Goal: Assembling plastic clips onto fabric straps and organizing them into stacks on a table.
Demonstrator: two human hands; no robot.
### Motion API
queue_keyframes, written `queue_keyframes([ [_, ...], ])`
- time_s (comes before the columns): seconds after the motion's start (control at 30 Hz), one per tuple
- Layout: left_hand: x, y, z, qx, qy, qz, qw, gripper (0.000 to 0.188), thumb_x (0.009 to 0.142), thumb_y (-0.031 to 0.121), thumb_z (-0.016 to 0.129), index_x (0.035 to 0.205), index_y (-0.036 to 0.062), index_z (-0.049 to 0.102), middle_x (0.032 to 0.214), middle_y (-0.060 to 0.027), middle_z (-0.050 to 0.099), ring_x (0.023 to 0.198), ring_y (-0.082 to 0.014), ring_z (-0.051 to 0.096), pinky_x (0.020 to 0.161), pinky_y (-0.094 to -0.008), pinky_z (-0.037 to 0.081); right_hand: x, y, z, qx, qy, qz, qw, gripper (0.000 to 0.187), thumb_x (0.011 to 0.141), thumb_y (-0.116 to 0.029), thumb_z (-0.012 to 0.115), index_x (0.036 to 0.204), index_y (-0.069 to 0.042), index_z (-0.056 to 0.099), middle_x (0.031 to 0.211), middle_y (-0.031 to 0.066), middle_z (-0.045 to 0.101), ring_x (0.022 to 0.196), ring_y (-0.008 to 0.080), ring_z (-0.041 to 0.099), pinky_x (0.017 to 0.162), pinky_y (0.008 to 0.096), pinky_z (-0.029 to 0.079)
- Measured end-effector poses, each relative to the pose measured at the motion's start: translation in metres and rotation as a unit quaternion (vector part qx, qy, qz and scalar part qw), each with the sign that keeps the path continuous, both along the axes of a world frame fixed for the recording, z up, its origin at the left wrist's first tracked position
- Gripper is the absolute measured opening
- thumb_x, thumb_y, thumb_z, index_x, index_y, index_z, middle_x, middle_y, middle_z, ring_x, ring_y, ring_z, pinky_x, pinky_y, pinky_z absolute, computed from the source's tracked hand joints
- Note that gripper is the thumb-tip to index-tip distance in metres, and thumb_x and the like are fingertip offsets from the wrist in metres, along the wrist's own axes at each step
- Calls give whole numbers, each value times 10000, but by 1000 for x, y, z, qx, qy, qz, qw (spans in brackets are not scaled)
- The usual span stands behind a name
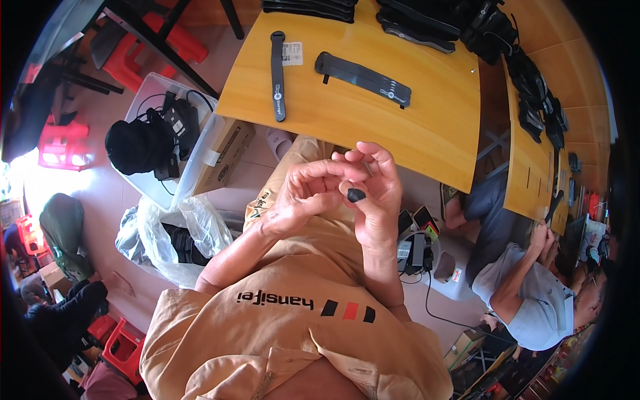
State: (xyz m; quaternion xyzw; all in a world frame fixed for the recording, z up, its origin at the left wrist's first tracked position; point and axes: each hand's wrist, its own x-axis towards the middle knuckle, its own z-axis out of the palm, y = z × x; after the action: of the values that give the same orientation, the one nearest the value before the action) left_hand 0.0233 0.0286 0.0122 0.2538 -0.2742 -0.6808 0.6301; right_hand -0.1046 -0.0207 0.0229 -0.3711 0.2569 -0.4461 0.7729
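Observation:
My left hand [308,195] and my right hand [379,197] meet above my lap, just in front of the table's near edge. A small black cover [356,195], like a finger cot or a wrap of tape, sits on my right thumb. My left fingers are bent together beside that thumb; anything between them is hidden. The right fingers are loosely curled and apart from the thumb. Beyond my hands, a narrow black strap [278,80] and a wider black strap [363,79] lie on the yellow wooden table [427,133].
Stacked black straps [420,30] line the table's far side. A white label [292,53] lies beside the narrow strap. At left stand a plastic bin [193,177] of black items and a clear plastic bag [157,230]. A co-worker in grey [523,293] sits at right.

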Motion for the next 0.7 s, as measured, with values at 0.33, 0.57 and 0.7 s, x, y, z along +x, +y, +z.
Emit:
queue_keyframes([
  [0.33,2,-10,-2,-149,-384,73,908,278,751,116,746,981,-11,658,922,-84,635,873,-153,582,780,-282,464,-5,-7,-2,105,-54,74,990,520,690,84,529,1191,-33,455,1095,84,498,1125,183,478,971,292,375],
  [0.57,-5,0,-1,-18,-230,-8,973,260,806,155,703,978,-18,613,844,-59,626,752,-111,610,685,-238,513,-8,-7,6,119,-48,116,985,586,657,120,460,1219,-47,441,1071,83,496,1122,188,479,737,206,440],
  [0.7,-14,5,-14,-45,-160,-5,986,180,871,139,627,933,-29,613,776,-69,630,656,-115,634,606,-229,537,-1,-6,10,54,-25,135,989,533,698,51,540,1215,-30,440,1059,93,494,1064,165,487,806,218,436],
])
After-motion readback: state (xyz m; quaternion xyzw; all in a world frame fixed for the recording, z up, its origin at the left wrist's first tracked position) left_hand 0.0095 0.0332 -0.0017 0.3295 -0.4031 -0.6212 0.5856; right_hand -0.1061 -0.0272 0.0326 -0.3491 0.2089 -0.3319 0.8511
